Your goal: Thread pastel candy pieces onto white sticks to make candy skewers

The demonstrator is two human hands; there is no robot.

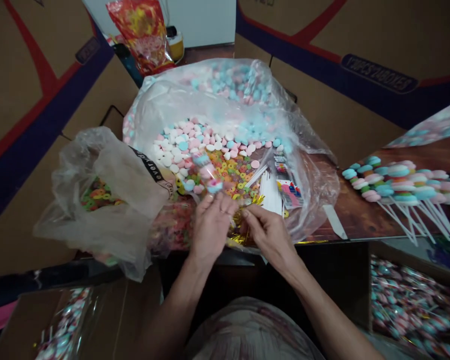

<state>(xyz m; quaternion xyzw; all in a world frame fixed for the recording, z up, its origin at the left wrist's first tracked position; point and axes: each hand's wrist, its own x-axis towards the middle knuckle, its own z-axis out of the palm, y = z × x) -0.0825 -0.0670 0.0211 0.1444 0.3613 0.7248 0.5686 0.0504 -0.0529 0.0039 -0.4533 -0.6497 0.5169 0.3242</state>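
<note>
My left hand is closed around the lower end of a marshmallow lollipop in a clear wrapper. Its pink, white and blue candy head tilts up to the left. Close beside it, my right hand pinches thumb and fingers together at the lollipop's stick end. What lies between those fingertips is too small to make out. Gold twist ties lie under and behind both hands. Past them are colourful ring gummies, white sticks and pink, white and blue marshmallows on clear plastic.
A plastic bag of gummies stands left. Assembled marshmallow skewers lie at the table's right edge. Large cardboard boxes flank the table. Wrapped lollipops fill a box below right; more lie below left. A red packet stands behind.
</note>
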